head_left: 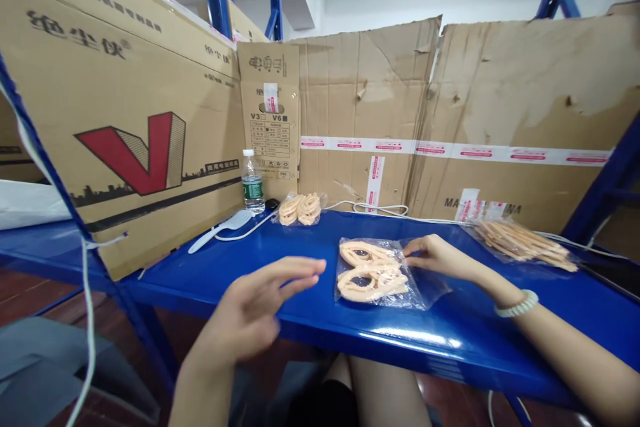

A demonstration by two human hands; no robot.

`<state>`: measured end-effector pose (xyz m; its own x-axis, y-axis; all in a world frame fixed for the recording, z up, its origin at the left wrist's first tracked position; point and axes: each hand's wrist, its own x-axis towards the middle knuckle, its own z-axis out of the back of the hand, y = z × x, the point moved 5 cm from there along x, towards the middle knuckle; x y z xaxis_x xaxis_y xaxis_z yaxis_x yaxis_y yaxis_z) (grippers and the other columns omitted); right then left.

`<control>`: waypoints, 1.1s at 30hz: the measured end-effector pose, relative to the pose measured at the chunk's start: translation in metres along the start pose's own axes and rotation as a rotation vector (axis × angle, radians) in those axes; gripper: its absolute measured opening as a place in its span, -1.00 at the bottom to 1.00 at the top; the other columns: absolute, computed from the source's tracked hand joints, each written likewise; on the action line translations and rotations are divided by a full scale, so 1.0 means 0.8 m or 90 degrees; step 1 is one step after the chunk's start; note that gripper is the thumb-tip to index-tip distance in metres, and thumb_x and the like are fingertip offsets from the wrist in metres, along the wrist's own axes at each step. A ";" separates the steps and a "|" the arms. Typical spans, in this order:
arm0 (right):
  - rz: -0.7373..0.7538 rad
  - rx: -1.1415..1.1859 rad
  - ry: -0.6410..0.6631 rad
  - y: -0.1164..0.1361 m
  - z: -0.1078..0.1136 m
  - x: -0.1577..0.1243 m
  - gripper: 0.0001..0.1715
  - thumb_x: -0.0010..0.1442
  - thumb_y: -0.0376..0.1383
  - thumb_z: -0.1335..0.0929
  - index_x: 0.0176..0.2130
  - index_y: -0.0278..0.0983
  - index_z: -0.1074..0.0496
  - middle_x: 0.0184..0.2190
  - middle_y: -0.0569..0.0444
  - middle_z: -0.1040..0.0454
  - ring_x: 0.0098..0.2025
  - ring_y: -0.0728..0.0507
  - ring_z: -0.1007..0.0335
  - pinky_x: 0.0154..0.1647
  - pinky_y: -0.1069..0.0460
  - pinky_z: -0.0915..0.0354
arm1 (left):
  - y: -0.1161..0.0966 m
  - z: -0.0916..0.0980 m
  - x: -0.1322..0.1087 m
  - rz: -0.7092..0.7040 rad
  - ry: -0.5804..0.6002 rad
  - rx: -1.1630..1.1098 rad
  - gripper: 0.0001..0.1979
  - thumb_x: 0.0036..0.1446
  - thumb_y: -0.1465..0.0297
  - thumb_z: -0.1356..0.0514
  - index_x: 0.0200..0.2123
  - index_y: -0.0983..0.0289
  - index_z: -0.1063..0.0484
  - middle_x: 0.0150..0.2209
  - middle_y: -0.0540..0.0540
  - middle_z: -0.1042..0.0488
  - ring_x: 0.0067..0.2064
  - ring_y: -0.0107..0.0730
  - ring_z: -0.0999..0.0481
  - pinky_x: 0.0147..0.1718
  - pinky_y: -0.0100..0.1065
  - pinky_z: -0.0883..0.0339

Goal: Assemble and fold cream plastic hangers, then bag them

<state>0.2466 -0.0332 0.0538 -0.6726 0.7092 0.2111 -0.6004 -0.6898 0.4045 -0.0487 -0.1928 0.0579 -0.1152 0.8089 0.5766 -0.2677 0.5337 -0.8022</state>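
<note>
A clear plastic bag [377, 273] holding peach-coloured looped pieces lies flat on the blue metal shelf [300, 267] in front of me. My right hand [440, 257] rests on the bag's right edge with its fingertips pressing the plastic. A pale bead bracelet [517, 305] circles that wrist. My left hand [260, 307] hovers over the shelf's front edge, left of the bag, fingers stretched out and holding nothing.
A second filled bag [300, 209] lies further back, and a heap of peach pieces [525, 243] sits at the right. A water bottle [253, 183], a white hand fan [220, 230] and a white cable [380, 208] lie near the cardboard boxes [125, 113] walling the shelf.
</note>
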 end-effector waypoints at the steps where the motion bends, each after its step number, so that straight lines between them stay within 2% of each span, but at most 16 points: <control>1: -0.006 -0.001 -0.010 0.000 0.002 0.000 -0.46 0.14 0.07 -0.33 -0.27 -0.32 -0.62 -0.28 -0.08 -0.63 -0.25 -0.24 -0.54 -0.18 -0.07 -0.38 | 0.007 -0.012 0.017 0.008 0.057 0.003 -0.72 0.23 0.24 -0.14 -0.06 0.22 -0.49 -0.02 0.18 -0.53 0.03 -0.12 -0.51 -0.03 -0.17 -0.45; 2: -0.013 0.001 -0.019 0.000 0.004 -0.001 -0.47 0.13 0.06 -0.34 -0.26 -0.31 -0.62 -0.27 -0.08 -0.63 -0.23 -0.25 -0.54 -0.16 -0.07 -0.38 | 0.019 -0.030 0.032 0.049 0.191 0.062 -0.69 0.23 0.27 -0.14 0.00 0.22 -0.46 0.03 0.16 -0.51 0.08 -0.15 -0.48 0.03 -0.20 -0.41; 3: -0.018 0.005 -0.026 0.000 0.007 -0.001 -0.49 0.13 0.06 -0.35 -0.26 -0.31 -0.62 -0.26 -0.08 -0.63 -0.22 -0.26 -0.54 -0.15 -0.08 -0.39 | 0.031 -0.038 0.048 0.083 0.233 0.165 -0.68 0.23 0.30 -0.11 0.02 0.23 -0.43 0.03 0.13 -0.52 0.06 -0.20 -0.50 0.04 -0.24 -0.40; 7: -0.015 0.053 -0.017 0.005 0.010 -0.005 -0.49 0.12 0.03 -0.37 -0.17 -0.32 -0.60 -0.17 -0.08 -0.62 -0.13 -0.28 -0.53 -0.10 -0.09 -0.42 | 0.073 -0.066 0.098 0.128 0.269 0.340 -0.72 0.22 0.37 -0.13 -0.05 0.37 -0.47 -0.09 0.24 -0.56 -0.10 -0.13 -0.57 -0.03 -0.13 -0.40; 9: -0.013 0.077 0.000 0.006 0.009 -0.007 -0.48 0.14 -0.01 -0.37 -0.07 -0.33 -0.56 -0.09 -0.10 -0.59 -0.06 -0.29 -0.51 -0.07 -0.10 -0.43 | 0.088 -0.085 0.110 0.126 0.316 0.409 -0.80 0.22 0.36 -0.18 -0.18 0.37 -0.50 -0.18 0.20 -0.56 -0.12 -0.15 -0.55 -0.04 -0.08 -0.39; 11: -0.017 0.100 0.007 0.004 0.008 -0.008 -0.42 0.14 -0.04 -0.38 0.03 -0.34 -0.49 -0.03 -0.12 -0.56 0.00 -0.30 -0.48 -0.02 -0.13 -0.42 | 0.098 -0.103 0.116 0.117 0.367 0.454 -0.78 0.25 0.32 -0.19 -0.13 0.34 -0.46 -0.11 0.15 -0.51 -0.09 -0.22 -0.52 -0.06 -0.07 -0.40; 14: 0.004 0.146 0.023 0.001 0.003 -0.010 -0.34 0.17 -0.05 -0.37 0.17 -0.32 -0.37 0.09 -0.14 -0.46 0.10 -0.29 -0.40 0.07 -0.16 -0.39 | 0.104 -0.121 0.122 0.108 0.416 0.489 -0.72 0.28 0.29 -0.17 0.00 0.30 -0.39 0.01 0.17 -0.43 -0.04 -0.21 -0.48 -0.07 -0.08 -0.42; 19: 0.110 0.133 0.079 0.013 -0.010 -0.009 -0.30 0.26 -0.08 -0.31 0.30 -0.23 -0.17 0.27 -0.13 -0.24 0.26 -0.27 -0.20 0.23 -0.19 -0.23 | 0.103 -0.131 0.129 0.131 0.447 0.500 -0.71 0.28 0.29 -0.16 0.02 0.28 -0.38 0.03 0.18 -0.41 -0.04 -0.21 -0.48 -0.08 -0.09 -0.42; 24: 0.167 0.114 0.072 0.029 -0.020 -0.002 -0.32 0.34 -0.06 -0.22 0.33 -0.23 -0.10 0.35 -0.09 -0.09 0.35 -0.24 -0.02 0.37 -0.20 0.06 | 0.105 -0.130 0.135 0.189 0.443 0.460 -0.70 0.28 0.28 -0.16 0.01 0.30 -0.38 -0.01 0.16 -0.43 -0.08 -0.22 -0.49 -0.12 -0.12 -0.45; 28: 0.166 0.122 0.066 0.031 -0.032 0.006 -0.34 0.37 -0.01 -0.12 0.32 -0.24 -0.14 0.33 -0.12 -0.13 0.35 -0.24 0.00 0.36 -0.21 0.08 | 0.120 -0.131 0.137 0.240 0.433 0.417 -0.71 0.28 0.29 -0.16 0.00 0.32 -0.38 -0.05 0.16 -0.45 -0.14 -0.26 -0.51 -0.17 -0.15 -0.47; 33: 0.194 0.096 0.039 0.039 -0.040 0.013 -0.32 0.28 0.08 -0.22 0.19 -0.30 -0.31 0.27 -0.19 -0.20 0.33 -0.31 -0.02 0.29 -0.21 -0.04 | 0.134 -0.132 0.136 0.282 0.417 0.375 -0.70 0.28 0.29 -0.17 0.01 0.32 -0.37 -0.05 0.16 -0.45 -0.14 -0.26 -0.51 -0.17 -0.15 -0.46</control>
<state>0.2072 -0.0521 0.0405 -0.8389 0.4603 0.2904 -0.3000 -0.8363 0.4589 0.0106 -0.0212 0.0183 0.1853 0.9776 -0.1002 -0.7821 0.0850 -0.6174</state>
